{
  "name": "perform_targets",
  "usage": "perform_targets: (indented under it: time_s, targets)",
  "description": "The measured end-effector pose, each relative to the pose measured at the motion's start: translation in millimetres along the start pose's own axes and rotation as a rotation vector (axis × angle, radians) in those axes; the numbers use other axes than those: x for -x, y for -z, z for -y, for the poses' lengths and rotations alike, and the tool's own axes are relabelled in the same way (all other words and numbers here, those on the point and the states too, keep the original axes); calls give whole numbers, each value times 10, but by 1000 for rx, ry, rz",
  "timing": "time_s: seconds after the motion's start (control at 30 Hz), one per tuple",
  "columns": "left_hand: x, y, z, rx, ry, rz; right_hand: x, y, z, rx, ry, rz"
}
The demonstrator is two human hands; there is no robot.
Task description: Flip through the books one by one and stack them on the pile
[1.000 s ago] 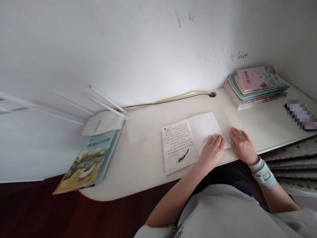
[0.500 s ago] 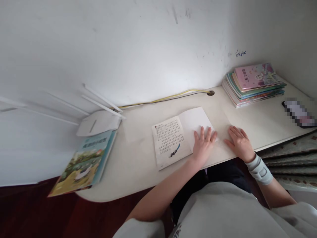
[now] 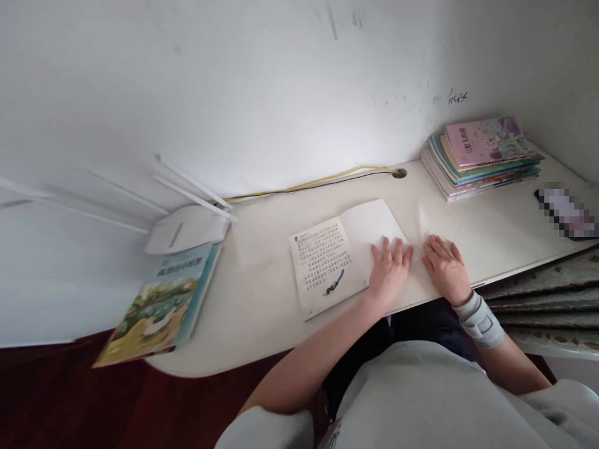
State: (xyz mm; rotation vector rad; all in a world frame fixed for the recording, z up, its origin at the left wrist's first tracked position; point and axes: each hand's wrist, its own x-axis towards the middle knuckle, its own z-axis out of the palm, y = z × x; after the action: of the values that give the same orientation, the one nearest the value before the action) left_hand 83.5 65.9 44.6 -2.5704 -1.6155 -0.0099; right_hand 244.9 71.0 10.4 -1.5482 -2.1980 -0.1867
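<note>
An open book (image 3: 322,252) lies on the white desk, with printed text and a small bird picture on its left page; the right page is blank. My left hand (image 3: 389,271) rests on the lower part of that blank page, fingers spread. Just right of the book my right hand (image 3: 447,265) lies flat, fingers stretched and close together, with a grey wrist band on the wrist. What looks like a clear plastic sheet (image 3: 257,240) extends under the book on both sides; its right edge is by my right fingertips. Neither hand grips anything.
A stack of books (image 3: 482,159) stands at the back right, near a blurred-out phone (image 3: 568,212). Picture books (image 3: 161,305) overhang the desk's (image 3: 224,349) left end beside a white device with rods (image 3: 187,231). Cables (image 3: 304,186) run along the wall into a hole.
My right hand has slid a little left, closer to the book, and the clear sheet's right edge seems to have shifted left with it. My left hand stays on the page.
</note>
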Motion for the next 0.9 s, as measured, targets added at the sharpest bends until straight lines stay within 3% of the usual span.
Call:
perform_targets:
  time_s: [0.4,0.67,0.9]
  targets:
    - [-42,47,-62,-59,-11,38,2,-8,-87,-84,-44,7]
    - [-38,24,-56,-79,-28,27,128,210,-52,89,234,140]
    - [-32,17,-37,-67,-31,32,139,261,-130,71,290,187]
